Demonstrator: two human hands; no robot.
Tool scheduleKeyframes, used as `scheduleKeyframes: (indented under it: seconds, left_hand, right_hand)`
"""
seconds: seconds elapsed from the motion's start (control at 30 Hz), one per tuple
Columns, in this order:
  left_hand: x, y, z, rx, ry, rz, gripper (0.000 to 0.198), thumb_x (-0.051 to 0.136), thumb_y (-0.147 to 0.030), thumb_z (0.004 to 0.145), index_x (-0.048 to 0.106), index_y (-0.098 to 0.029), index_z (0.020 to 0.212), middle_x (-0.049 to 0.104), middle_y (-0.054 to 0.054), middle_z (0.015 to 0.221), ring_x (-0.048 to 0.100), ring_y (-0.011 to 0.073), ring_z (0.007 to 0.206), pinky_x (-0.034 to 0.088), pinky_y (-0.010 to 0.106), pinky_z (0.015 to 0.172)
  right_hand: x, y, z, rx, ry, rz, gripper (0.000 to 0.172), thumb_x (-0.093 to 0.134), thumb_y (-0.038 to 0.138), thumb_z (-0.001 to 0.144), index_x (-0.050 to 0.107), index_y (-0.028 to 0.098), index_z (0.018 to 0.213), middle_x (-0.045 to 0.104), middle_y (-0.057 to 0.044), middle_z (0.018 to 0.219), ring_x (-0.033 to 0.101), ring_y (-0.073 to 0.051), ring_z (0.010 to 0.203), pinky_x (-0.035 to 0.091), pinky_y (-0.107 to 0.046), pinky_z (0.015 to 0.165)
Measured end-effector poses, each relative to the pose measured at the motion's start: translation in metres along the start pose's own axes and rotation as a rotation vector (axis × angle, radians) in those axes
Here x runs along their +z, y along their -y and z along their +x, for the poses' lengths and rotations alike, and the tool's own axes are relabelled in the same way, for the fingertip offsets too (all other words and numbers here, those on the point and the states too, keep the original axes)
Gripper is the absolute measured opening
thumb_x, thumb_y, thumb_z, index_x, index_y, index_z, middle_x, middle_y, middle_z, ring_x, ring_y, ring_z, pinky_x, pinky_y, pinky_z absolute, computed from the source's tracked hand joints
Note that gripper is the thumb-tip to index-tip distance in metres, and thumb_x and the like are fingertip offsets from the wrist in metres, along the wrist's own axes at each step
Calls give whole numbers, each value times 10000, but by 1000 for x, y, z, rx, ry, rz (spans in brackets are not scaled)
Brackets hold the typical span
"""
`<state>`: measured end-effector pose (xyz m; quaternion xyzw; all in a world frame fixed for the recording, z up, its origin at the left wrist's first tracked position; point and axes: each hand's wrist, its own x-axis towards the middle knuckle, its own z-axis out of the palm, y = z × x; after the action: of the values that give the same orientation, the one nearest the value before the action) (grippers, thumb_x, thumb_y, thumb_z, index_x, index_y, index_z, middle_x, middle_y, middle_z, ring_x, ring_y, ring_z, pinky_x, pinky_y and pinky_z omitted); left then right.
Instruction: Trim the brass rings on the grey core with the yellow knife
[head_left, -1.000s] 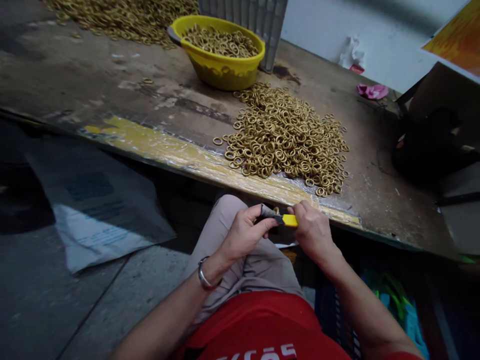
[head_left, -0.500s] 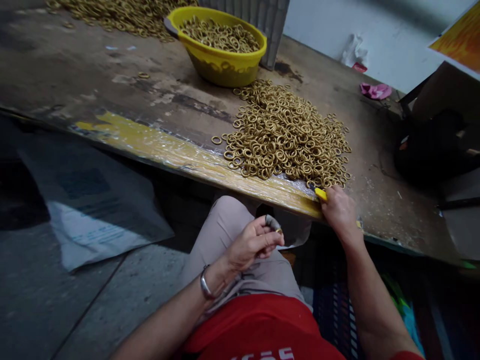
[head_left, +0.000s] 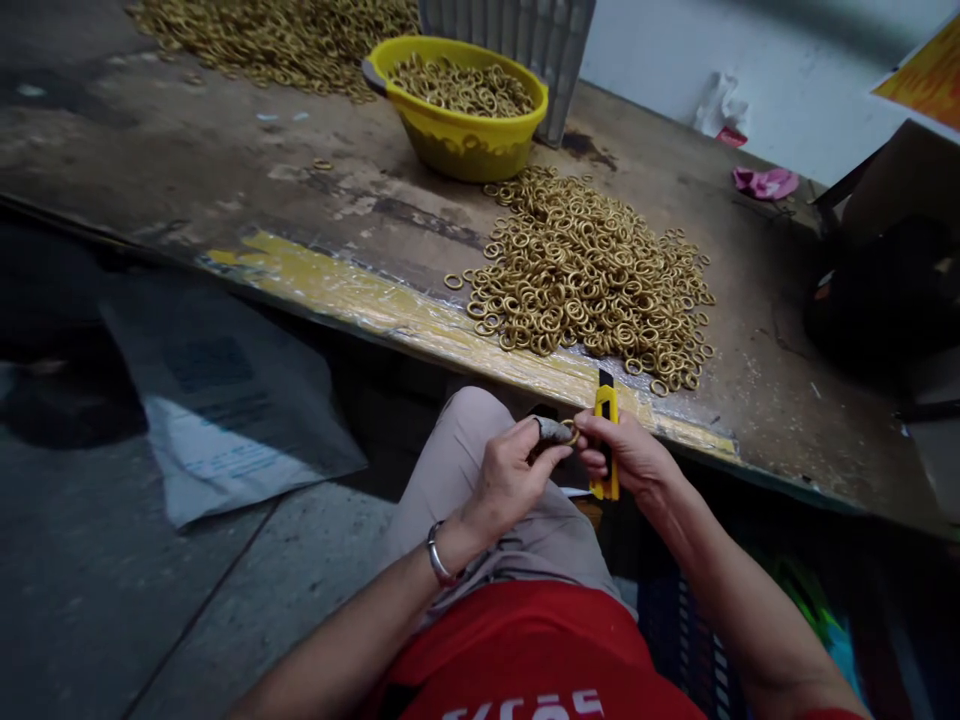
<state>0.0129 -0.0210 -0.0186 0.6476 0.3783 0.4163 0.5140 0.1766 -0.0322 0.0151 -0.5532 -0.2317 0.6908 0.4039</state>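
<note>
Look, two hands meet just in front of the near pile of gold rings (head_left: 592, 270), on the person's side of it. The left hand (head_left: 510, 475) has its thumb and a finger pinched on one small gold ring (head_left: 571, 432). That finger wears a grey finger cover (head_left: 551, 430), and the wrist has a silver bracelet (head_left: 441, 555). So the ring is between the hands, just past the table's edge, nearer to the person than the pile. The right hand (head_left: 630, 450) is wrapped around a yellow utility knife (head_left: 606, 480). The knife's black end points toward the pile. The right thumb is up by the ring too, but I can't tell how hard it presses.

The pile sits on a worn brown table (head_left: 315, 210), close to the front edge. A shiny yellow strip (head_left: 337, 290) runs along that edge, in front of the pile and off to its left. Behind the pile, a bit to the left, is a yellow basin (head_left: 465, 145) full of more rings. A grey ridged panel (head_left: 517, 50) stands behind the basin. Far behind the pile and to its left lies another heap of rings (head_left: 270, 40). Behind it to the right is a crumpled pink cloth (head_left: 765, 183). Lower than the pile, and to its left, is a white bag (head_left: 225, 440) with blue print.
</note>
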Motion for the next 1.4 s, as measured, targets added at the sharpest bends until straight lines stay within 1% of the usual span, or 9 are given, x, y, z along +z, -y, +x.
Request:
scheduleKeyframes:
  seconds: [0.07,0.13,0.3,0.53,0.8,0.93,1.07,1.27,1.4]
  left_hand:
    - [-2,-1,-1,-4,-13,25,63,671,-202,808,717,-159,804,713,54,789,633,157,751,497,259,718]
    - [-3,-2,-1,-152,-23,-56,81,675,-226,791,707,-151,789,680,31,684,598,133,624,485,235,601]
    - [-2,-2,-2,-461,30,-368,201,671,-322,767,669,-121,785,597,-6,551,503,91,440,416,193,405]
    - [1,-10,0,-478,29,-404,241,663,-316,740,667,-102,851,605,-4,574,530,89,457,460,189,417]
    - [-1,-14,2,-461,76,-289,175,629,-300,765,616,-126,750,580,-16,552,485,72,428,411,181,407]
    - [-7,-18,-3,-480,159,-282,160,653,-280,766,618,-127,735,559,-23,539,475,67,452,381,166,416]
    - [-5,-15,-2,-562,249,-507,266,706,-371,751,610,-123,745,523,-37,511,409,47,416,327,160,393]
    - [1,-4,8,-634,215,-844,322,806,-313,680,580,-151,843,632,8,691,441,49,467,268,148,385]
    - [-1,-1,12,-658,255,-953,313,742,-363,746,613,-138,921,685,83,865,553,97,566,320,169,398]
  right_hand:
    - [2,-2,-2,-6,21,-45,429,785,515,628,523,177,662,493,63,546,312,-35,392,251,-186,366]
    - [2,-3,-8,-105,-20,-217,411,683,560,734,534,180,682,482,53,564,327,-50,411,265,-202,394]
    - [-4,-15,-29,-580,-257,-1108,138,524,241,851,590,180,746,557,-8,673,505,-131,613,358,-248,590]
    - [-5,-23,-34,-493,-316,-1627,228,495,48,760,628,167,901,665,-61,884,614,-178,760,377,-260,654]
    - [-5,-18,-20,-453,-494,-1828,193,445,193,968,624,162,906,661,-74,886,605,-174,721,309,-284,607]
    - [-36,-3,-15,-257,-767,-1833,158,494,72,873,625,141,929,666,-89,881,578,-175,679,256,-300,576]
    - [-73,16,-7,-365,-958,-1759,146,505,232,933,623,146,937,669,-109,956,584,-200,779,278,-296,612]
    - [-91,32,11,-282,-941,-1674,192,553,291,901,640,145,811,665,-106,828,538,-175,674,274,-286,592]
    - [-72,30,1,-487,-637,-1210,242,556,328,853,570,182,661,533,0,623,447,-131,575,316,-261,571]
